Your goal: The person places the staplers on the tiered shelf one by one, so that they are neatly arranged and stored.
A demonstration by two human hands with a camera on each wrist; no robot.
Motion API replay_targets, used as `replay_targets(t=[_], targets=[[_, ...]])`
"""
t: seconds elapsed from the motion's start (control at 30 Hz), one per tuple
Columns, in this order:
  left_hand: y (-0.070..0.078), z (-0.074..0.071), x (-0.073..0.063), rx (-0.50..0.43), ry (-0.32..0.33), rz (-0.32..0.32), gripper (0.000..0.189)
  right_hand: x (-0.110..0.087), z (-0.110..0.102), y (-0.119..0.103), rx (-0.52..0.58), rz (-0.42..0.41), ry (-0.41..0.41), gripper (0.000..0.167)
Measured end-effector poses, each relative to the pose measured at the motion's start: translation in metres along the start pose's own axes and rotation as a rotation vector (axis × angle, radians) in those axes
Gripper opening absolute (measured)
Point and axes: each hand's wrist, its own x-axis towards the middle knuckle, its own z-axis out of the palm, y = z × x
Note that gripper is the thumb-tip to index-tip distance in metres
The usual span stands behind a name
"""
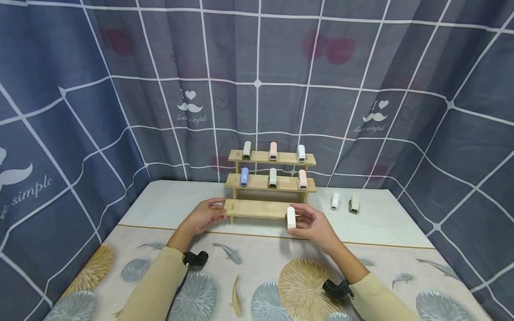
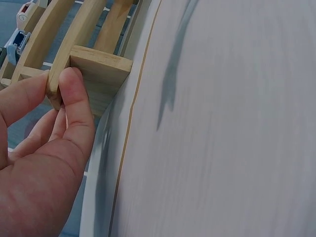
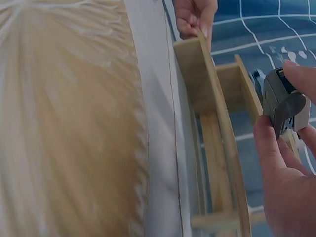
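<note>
My left hand (image 1: pixel 206 216) pinches the left end of the lowest board of a three-tier wooden display stand (image 1: pixel 253 208), thumb above and fingertips beneath in the left wrist view. At that board's right end, my right hand (image 1: pixel 315 226) holds a small white stapler (image 1: pixel 291 218) between thumb and fingers. The right wrist view shows the stapler's grey underside (image 3: pixel 281 103) facing the camera. Above, the middle tier carries a blue stapler (image 1: pixel 244 177), a pale green stapler (image 1: pixel 273 178) and a pink stapler (image 1: pixel 302 179).
On the top tier stand a grey-green stapler (image 1: pixel 246 150), a pink stapler (image 1: pixel 273 151) and a white stapler (image 1: pixel 300 153). Right of the stand, another white stapler (image 1: pixel 335 201) and a beige stapler (image 1: pixel 354 204) rest on the table (image 1: pixel 385 223). A checked curtain (image 1: pixel 281 107) hangs behind.
</note>
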Motion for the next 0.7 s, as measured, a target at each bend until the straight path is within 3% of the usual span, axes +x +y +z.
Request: replay_targets(t=[0.2, 0.7], targets=[[0.000, 0.000, 0.000, -0.006, 0.002, 0.002, 0.061, 0.015, 0.021, 0.004, 0.028, -0.003, -0.057, 0.081], [-0.001, 0.001, -0.001, -0.037, -0.021, 0.021, 0.062, 0.060, 0.068, 0.003, -0.052, -0.003, -0.069, 0.074]])
